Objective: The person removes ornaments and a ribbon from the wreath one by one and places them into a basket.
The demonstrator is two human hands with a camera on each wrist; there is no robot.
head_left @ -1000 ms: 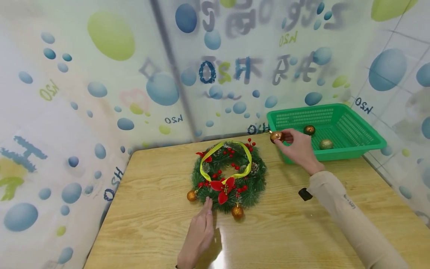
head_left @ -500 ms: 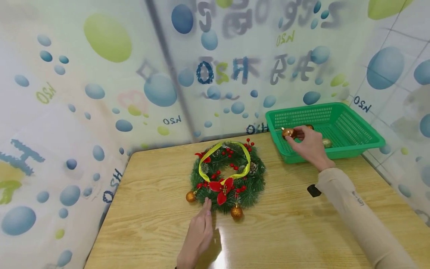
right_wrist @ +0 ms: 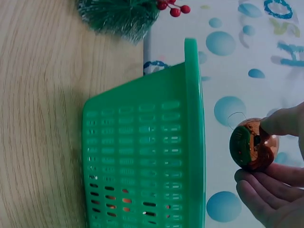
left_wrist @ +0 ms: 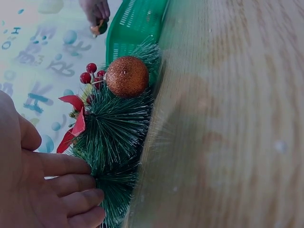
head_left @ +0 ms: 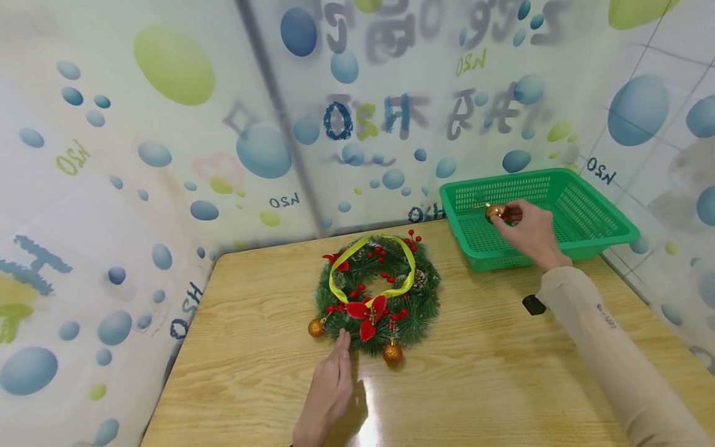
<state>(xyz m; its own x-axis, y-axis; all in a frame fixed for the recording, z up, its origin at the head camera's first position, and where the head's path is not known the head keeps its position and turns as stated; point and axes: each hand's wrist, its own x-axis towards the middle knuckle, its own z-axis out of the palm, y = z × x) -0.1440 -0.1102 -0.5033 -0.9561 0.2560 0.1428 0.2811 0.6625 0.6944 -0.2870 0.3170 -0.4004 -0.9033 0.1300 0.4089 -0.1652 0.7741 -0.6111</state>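
My right hand (head_left: 530, 231) pinches a shiny copper Christmas ball (head_left: 496, 212) between thumb and fingers above the green basket (head_left: 558, 248). In the right wrist view the ball (right_wrist: 254, 145) shows a thin wire loop, held over the basket's rim. A green wreath (head_left: 419, 316) lies on the table with red berries, a red poinsettia (head_left: 368, 318) and a yellow ribbon (head_left: 410, 273). Two orange glitter balls hang at its front, one left (head_left: 316, 328), one right (head_left: 392, 354). My left hand (head_left: 329, 388), fingers straight, touches the wreath's front edge, as the left wrist view also shows.
The wooden table (head_left: 251, 372) carries the wreath in its middle and the basket at the back right. A small black object (head_left: 534, 305) lies beside the right sleeve. A patterned curtain (head_left: 212, 155) stands behind and at the sides.
My right hand has carried the copper ball rightward, from the basket's left rim to over its inside. The balls in the basket are now hidden behind the hand. My left hand keeps its place.
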